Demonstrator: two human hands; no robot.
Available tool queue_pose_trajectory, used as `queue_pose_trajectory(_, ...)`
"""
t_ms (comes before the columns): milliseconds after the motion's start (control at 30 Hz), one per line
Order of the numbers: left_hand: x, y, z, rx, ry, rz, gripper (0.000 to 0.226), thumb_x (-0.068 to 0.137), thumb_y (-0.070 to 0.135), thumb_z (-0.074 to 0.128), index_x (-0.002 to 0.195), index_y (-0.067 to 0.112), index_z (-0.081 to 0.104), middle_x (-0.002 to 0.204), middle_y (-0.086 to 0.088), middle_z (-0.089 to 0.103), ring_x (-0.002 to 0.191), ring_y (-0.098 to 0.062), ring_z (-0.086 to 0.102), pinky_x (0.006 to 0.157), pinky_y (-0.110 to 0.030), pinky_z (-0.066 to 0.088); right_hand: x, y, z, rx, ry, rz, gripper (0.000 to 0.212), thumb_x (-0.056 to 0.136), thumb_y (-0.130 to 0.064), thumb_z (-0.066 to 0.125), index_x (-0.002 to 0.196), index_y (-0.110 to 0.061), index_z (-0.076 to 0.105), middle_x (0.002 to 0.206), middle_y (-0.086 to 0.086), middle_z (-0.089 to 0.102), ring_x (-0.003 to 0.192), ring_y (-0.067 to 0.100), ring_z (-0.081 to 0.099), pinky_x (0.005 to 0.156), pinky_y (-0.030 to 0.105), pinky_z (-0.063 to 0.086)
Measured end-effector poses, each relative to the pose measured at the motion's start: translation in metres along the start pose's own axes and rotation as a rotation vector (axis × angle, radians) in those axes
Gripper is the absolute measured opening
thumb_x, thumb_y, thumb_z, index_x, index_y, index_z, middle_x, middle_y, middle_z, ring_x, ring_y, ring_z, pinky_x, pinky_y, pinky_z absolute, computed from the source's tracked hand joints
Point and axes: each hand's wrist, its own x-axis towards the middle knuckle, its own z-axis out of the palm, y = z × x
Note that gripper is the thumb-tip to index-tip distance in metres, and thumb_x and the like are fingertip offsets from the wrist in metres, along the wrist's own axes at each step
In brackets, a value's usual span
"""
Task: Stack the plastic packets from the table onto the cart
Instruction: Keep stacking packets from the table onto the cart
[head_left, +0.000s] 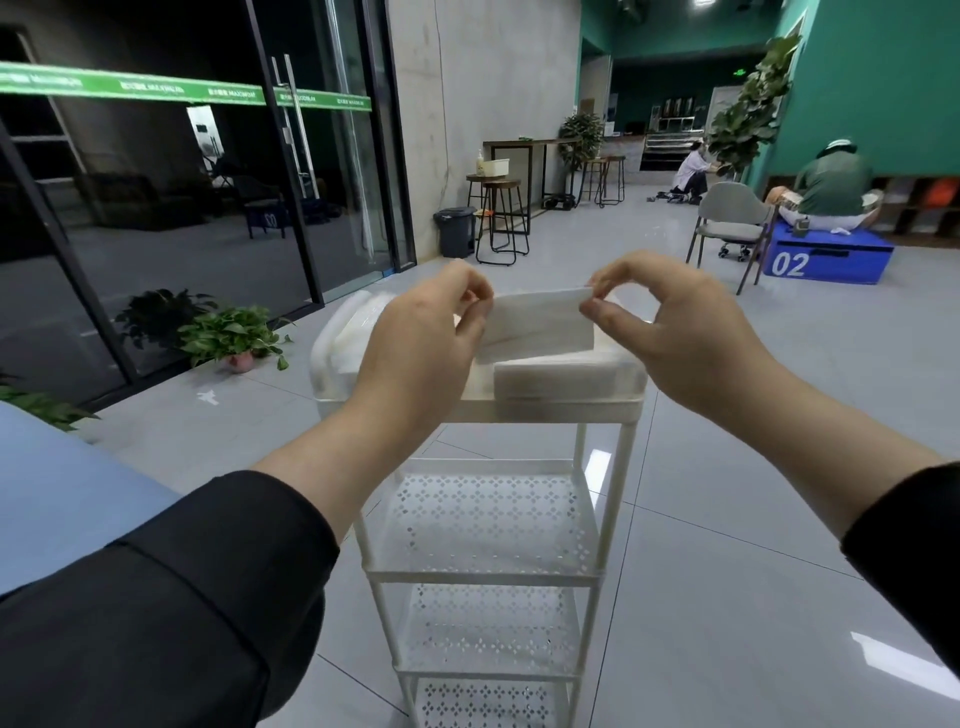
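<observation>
Both hands pinch one packet (537, 325) by its ends, left hand (423, 343) and right hand (675, 332), over the cart (478, 410) in mid frame. It hangs above another packet (563, 376), maybe touching. Let go crooked, and it could slide off.

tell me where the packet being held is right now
In the head view the held packet is centre frame, pinched at its ends by the left hand and right hand, just above another packet lying on the white cart's top tray.
</observation>
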Motion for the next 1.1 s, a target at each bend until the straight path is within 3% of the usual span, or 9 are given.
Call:
queue_pose_trajectory(67, -0.001, 0.001, -0.010, -0.039, 0.010, -0.019, 0.008, 0.101, 0.020, 0.061, 0.108, 0.019, 0.065, 0.091, 0.011, 0.066, 0.085, 0.000, 0.056, 0.080, -0.022, 0.048, 0.006, -0.014, -0.001, 0.113, 0.021, 0.032, 0.005, 0.095, -0.031, 0.067, 0.093, -0.028, 0.065, 0.098, -0.012, 0.069, 0.095, -0.003, 0.061, 0.088, 0.006, 0.043)
queue_pose_trajectory(133, -0.004, 0.001, -0.023, -0.064, -0.002, -0.054, 0.015, 0.099, 0.024, 0.064, 0.114, 0.022, 0.066, 0.088, 0.016, 0.064, 0.083, 0.005, 0.056, 0.077, -0.017, 0.045, 0.010, -0.031, 0.000, 0.261, 0.022, 0.040, 0.007, 0.095, -0.024, 0.068, 0.091, -0.028, 0.064, 0.091, -0.006, 0.070, 0.090, 0.005, 0.067, 0.090, 0.024, 0.054)
queue_pose_trajectory(233, -0.021, -0.002, -0.058, -0.064, 0.006, -0.109, 0.003, 0.099, 0.026, 0.064, 0.099, 0.027, 0.067, 0.085, 0.015, 0.063, 0.076, 0.002, 0.056, 0.067, -0.013, 0.040, 0.011, -0.067, 0.012, 0.435, -0.044, 0.044, 0.006, 0.095, -0.019, 0.068, 0.095, -0.022, 0.063, 0.086, 0.006, 0.072, 0.084, 0.022, 0.069, 0.080, 0.038, 0.058)
queue_pose_trajectory(367, -0.077, -0.020, -0.142, -0.094, 0.094, -0.239, 0.012, 0.101, 0.025, 0.061, 0.094, 0.018, 0.067, 0.077, 0.001, 0.066, 0.065, -0.005, 0.052, 0.061, -0.019, 0.042, 0.008, -0.136, 0.059, 0.652, -0.185, 0.021, 0.007, 0.092, -0.011, 0.070, 0.097, -0.015, 0.065, 0.085, 0.010, 0.073, 0.083, 0.034, 0.071, 0.082, 0.048, 0.059)
queue_pose_trajectory(533, -0.191, -0.055, -0.279, 0.118, 0.189, -0.423, 0.013, 0.103, 0.028, 0.059, 0.095, 0.022, 0.068, 0.079, -0.001, 0.069, 0.075, -0.023, 0.066, 0.072, -0.042, 0.052, -0.017, -0.265, 0.165, 0.819, -0.424, -0.078, 0.004, 0.094, -0.014, 0.068, 0.090, -0.012, 0.068, 0.079, 0.007, 0.073, 0.074, 0.022, 0.070, 0.075, 0.044, 0.059)
queue_pose_trajectory(733, -0.353, -0.080, -0.445, 0.537, 0.405, -0.814, 0.011, 0.101, 0.038, 0.055, 0.106, 0.033, 0.063, 0.095, 0.011, 0.068, 0.087, -0.006, 0.063, 0.076, -0.026, 0.049, -0.068, -0.446, 0.278, 1.043, -0.657, -0.043, 0.018, 0.093, -0.008, 0.065, 0.078, -0.016, 0.070, 0.069, 0.000, 0.067, 0.065, 0.017, 0.062, 0.071, 0.040, 0.060)
queue_pose_trajectory(933, -0.444, -0.099, -0.537, 0.922, 0.107, -1.294, 0.060, 0.096, 0.055, 0.055, 0.150, 0.032, 0.039, 0.153, 0.002, 0.044, 0.139, -0.024, 0.043, 0.111, -0.043, 0.038, -0.107, -0.559, 0.350, 1.021, -1.059, 0.057, 0.019, 0.094, -0.017, 0.067, 0.095, 0.001, 0.073, 0.079, 0.010, 0.066, 0.068, 0.018, 0.057, 0.069, 0.033, 0.059)
queue_pose_trajectory(1033, -0.455, -0.116, -0.548, 0.959, -0.084, -1.401, 0.077, 0.087, 0.076, 0.049, 0.150, 0.033, 0.036, 0.154, 0.003, 0.042, 0.140, -0.025, 0.040, 0.109, -0.046, 0.033, -0.122, -0.587, 0.376, 0.879, -1.048, -0.013, 0.024, 0.093, -0.024, 0.069, 0.087, -0.001, 0.069, 0.079, 0.014, 0.066, 0.067, 0.020, 0.058, 0.068, 0.038, 0.056)
queue_pose_trajectory(1100, -0.457, -0.124, -0.544, 0.947, -0.171, -1.425, 0.086, 0.080, 0.087, 0.042, 0.147, 0.033, 0.039, 0.150, 0.004, 0.043, 0.140, -0.022, 0.039, 0.110, -0.049, 0.027, -0.135, -0.590, 0.391, 0.797, -1.045, -0.058, 0.032, 0.091, -0.028, 0.070, 0.071, -0.006, 0.058, 0.061, 0.002, 0.052, 0.058, 0.018, 0.047, 0.056, 0.028, 0.042)
